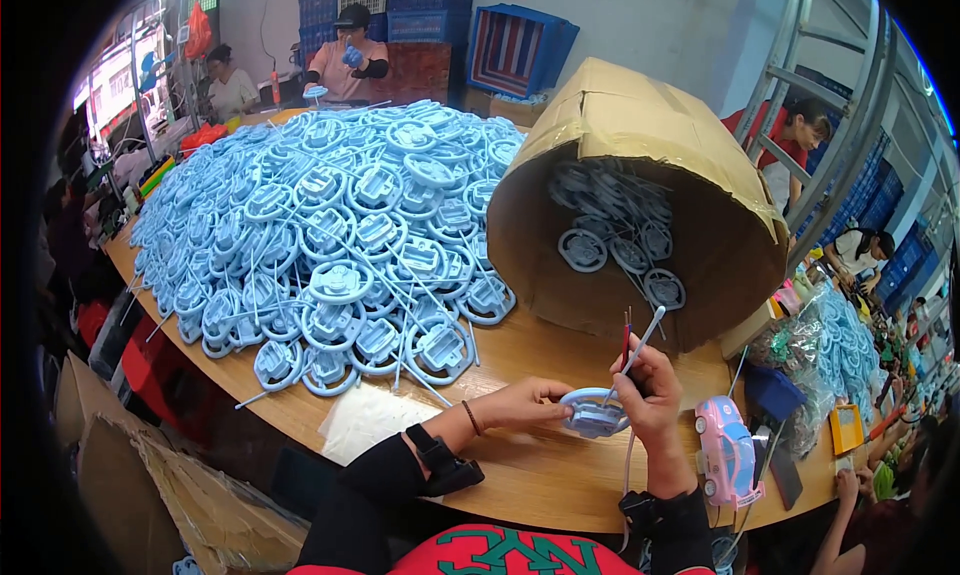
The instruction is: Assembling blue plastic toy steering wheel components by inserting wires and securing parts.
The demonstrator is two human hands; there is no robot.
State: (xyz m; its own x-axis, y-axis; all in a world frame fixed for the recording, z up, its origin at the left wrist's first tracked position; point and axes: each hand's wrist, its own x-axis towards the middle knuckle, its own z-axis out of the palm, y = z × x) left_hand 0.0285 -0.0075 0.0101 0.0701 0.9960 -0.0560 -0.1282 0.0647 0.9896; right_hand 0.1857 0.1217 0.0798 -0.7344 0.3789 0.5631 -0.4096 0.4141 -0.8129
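Observation:
My left hand (528, 403) pinches the rim of a light-blue plastic ring-shaped part (592, 415), like a small toy steering wheel with a block in its middle. Above its right side, my right hand (650, 387) is closed round a thin light-blue rod (648, 333) and a slim red-and-dark piece (627, 337), perhaps wires. Whether the rod joins the ring is hidden by my fingers. A pale cord (627, 475) hangs below that hand. Many similar ring parts with thin rods form a big pile (340, 225) at the left and centre.
A cardboard box (640, 115) lies on its side beyond my hands, with more ring parts inside. By my right forearm stands a pink-and-blue toy car (728, 450). A white sheet (375, 420) lies on the wooden table (540, 350). Several people work around; a metal frame (850, 125) rises at right.

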